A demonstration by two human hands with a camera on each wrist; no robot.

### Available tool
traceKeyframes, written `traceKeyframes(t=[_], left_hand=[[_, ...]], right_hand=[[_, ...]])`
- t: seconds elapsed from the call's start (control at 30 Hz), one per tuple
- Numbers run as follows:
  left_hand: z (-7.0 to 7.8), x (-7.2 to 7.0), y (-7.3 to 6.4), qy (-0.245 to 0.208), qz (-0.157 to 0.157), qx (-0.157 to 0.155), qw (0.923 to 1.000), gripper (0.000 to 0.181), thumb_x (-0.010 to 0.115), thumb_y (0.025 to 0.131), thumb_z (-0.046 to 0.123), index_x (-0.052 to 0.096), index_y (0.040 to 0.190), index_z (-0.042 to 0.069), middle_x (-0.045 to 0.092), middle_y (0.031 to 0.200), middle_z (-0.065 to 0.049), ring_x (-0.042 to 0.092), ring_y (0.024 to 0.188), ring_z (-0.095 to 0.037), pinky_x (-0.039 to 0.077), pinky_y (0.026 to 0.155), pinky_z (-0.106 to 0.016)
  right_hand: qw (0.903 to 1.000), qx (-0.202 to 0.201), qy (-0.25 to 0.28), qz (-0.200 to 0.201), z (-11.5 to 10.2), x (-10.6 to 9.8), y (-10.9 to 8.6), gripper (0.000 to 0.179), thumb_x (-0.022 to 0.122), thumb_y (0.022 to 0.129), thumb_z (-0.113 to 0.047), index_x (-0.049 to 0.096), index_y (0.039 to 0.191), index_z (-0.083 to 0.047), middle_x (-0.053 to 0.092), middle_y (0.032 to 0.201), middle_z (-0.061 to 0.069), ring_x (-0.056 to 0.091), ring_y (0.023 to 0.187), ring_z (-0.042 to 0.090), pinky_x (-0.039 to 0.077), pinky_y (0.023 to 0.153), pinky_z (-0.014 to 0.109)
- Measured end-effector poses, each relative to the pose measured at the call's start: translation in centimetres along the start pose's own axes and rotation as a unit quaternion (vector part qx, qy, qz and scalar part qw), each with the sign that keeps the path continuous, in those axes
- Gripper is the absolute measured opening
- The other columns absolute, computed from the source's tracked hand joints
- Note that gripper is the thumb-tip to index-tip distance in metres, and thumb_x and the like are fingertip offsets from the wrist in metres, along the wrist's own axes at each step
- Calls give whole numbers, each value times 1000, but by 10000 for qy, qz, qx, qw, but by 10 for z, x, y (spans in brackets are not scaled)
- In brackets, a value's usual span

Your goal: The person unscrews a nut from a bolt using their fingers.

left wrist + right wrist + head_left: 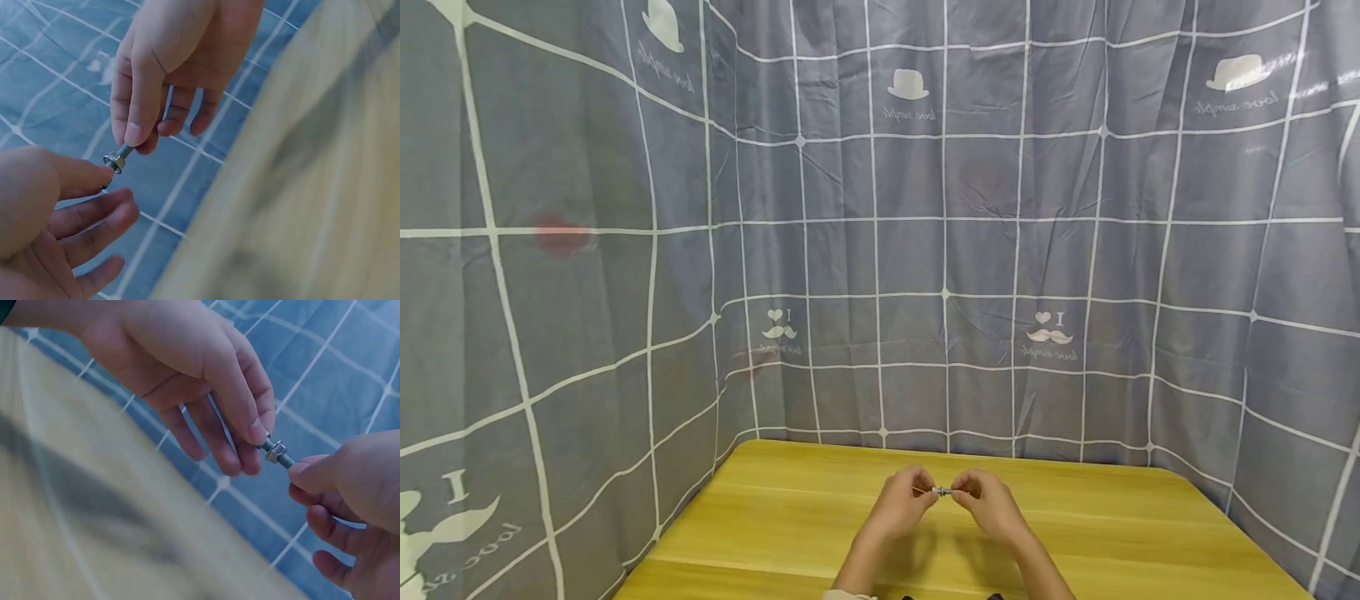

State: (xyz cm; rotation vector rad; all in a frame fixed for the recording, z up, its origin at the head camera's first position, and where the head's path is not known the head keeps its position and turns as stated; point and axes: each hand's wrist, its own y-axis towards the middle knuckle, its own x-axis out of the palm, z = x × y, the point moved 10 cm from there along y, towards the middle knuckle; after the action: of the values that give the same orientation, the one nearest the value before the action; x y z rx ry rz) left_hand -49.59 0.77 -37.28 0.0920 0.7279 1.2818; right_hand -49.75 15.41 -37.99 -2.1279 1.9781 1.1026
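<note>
One bolt (pixel 285 460) end hidden by pinching right hand (pixel 367 481).

Low in the middle are two grips: one left hand (pixel 897 500) and one right hand (pixel 996 507). Between them are one bolt (pixel 287 460) and one nut (pixel 275 452). One desk (pixel 790 517) is at the bottom. Three hats (pixel 908 83) are up high, and three mustaches (pixel 1041 336) are lower.

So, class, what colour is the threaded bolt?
The threaded bolt is silvery grey, clearest in the right wrist view.
</note>
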Motion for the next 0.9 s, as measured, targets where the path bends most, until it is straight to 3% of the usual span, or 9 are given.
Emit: traceKeyframes(t=[0.2,0.37,0.67,0.83,0.9], left_hand=[[26,-11,4,-547,167,150,9982,6,72,97,6,68,99,3,70,86,-1,68,80,-20,54,69,-31],[49,-28,7,-795,402,419,9951,9,70,100,10,70,107,4,73,94,-7,69,88,-25,54,78,-33],[101,-48,7,-939,614,1211,9863,10,68,102,10,72,108,3,74,100,-10,69,92,-25,53,84,-33],[117,-49,10,-1018,678,1473,9815,11,69,101,9,72,109,2,74,100,-12,69,90,-19,53,83,-33],[116,-50,12,-1002,729,1530,9804,12,71,100,12,72,109,4,75,99,-9,70,90,-19,53,85,-33]], right_hand=[[9975,248,537,391,-20,-22,-1,3,70,99,-6,70,101,-4,69,93,2,66,94,22,53,85,45],[9930,75,1048,531,-42,-31,3,8,68,100,-4,70,106,0,68,96,4,65,94,21,52,86,38],[9822,-266,1597,954,-82,-59,3,16,67,102,-7,68,115,2,67,108,15,64,99,23,52,90,33],[9748,-302,1826,1250,-93,-72,-1,21,69,101,-9,69,118,3,68,111,16,64,102,23,52,91,31],[9734,-295,1841,1335,-96,-73,-2,22,69,102,-12,70,117,3,69,111,16,64,101,23,52,90,31]])
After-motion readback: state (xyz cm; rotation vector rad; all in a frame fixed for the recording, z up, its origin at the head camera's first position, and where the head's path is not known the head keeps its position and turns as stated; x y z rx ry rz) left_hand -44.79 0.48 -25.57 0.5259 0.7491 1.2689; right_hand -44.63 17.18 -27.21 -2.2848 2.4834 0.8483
